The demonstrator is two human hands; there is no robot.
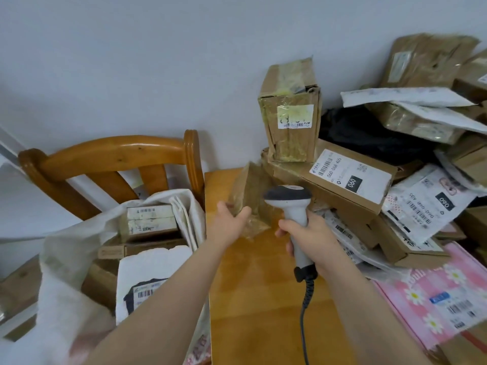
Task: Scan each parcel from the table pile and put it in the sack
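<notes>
Broadly, a glossy honey-coloured wooden table (258,299) fills the lower middle, its right half buried under a heap of parcels (421,122): brown cardboard boxes shiny with tape, crumpled white plastic mailers and a dark, soft bag (369,135). At the left, a white woven sack (66,259) gapes open on a wooden chair (113,151) with a curved, varnished back rail. Inside the sack lie several cardboard boxes, the topmost a small flat box (150,219) with pale barcode labels, and in front of it a white mailer (152,267) with a barcode sticker and a dark panel.

At the near right edge of the table lies a pink parcel (434,293) printed with white daisies. A long flat carton (350,177) with a white label reading "060" sits at the pile's left edge, and a tall box (290,109) wrapped in yellowish tape stands upright on the stack beside it, against the pale wall.

The held parcel (247,196), a small brown package wrapped in crinkly clear tape and blurred, is above the far left of the table, between the sack and the pile. The left hand (229,222) grips its lower corner between thumb and fingers. The right hand (313,235) is wrapped round the grey handle of a scanner (290,198), whose dark rounded head sits just beside the parcel; a coiled dark cable (305,312) hangs from its base.
</notes>
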